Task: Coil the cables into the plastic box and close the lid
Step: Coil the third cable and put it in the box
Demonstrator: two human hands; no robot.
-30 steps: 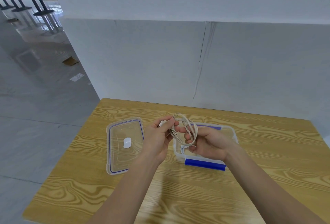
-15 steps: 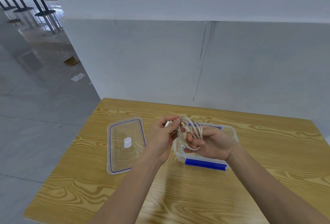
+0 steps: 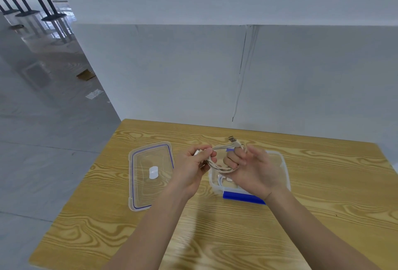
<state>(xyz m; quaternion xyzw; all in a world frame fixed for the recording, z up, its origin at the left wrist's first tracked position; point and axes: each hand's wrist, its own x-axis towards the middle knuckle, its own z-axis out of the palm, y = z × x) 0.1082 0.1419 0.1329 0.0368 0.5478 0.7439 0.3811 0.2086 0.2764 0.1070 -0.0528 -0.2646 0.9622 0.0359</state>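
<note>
A white cable is looped into a small coil held between both hands above the clear plastic box. My left hand pinches one side of the coil, with a plug end at its fingertips. My right hand has the coil wrapped around its fingers, and a USB plug sticks up above them. The box has blue latches and holds another white cable, partly hidden by my right hand. The clear lid with a blue seal lies flat to the left of the box.
The wooden table stands against a grey wall. Its left edge drops to a grey floor. Dark table legs stand far off at the upper left.
The coil has been turned and wound tighter around my right fingers, and the USB plug now points upward. My right hand has opened somewhat and my left has shifted slightly.
</note>
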